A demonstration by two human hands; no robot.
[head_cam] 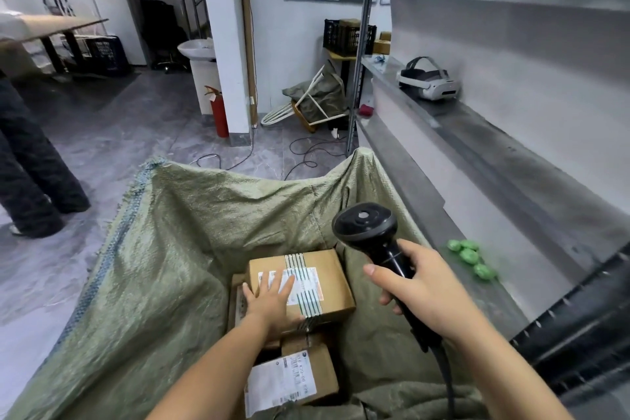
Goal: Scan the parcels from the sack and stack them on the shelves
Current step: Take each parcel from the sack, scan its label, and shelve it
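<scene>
A large green woven sack [177, 232] stands wide open in front of me. Inside it lies a brown cardboard parcel [335, 286] with a white label and striped tape. My left hand [269, 303] rests flat on its top with straight fingers. A second labelled parcel [296, 375] lies lower in the sack, nearer to me. My right hand [422, 286] grips the handle of a black barcode scanner [366, 227], held above the sack's right side with its head pointing away from me. Grey metal shelves [484, 160] run along the right.
A white headset [429, 80] sits on the far part of the shelf, and several green round items [472, 257] lie on its near part. Another person [30, 160] stands at the left. A red fire extinguisher [218, 112] and cables are on the floor beyond the sack.
</scene>
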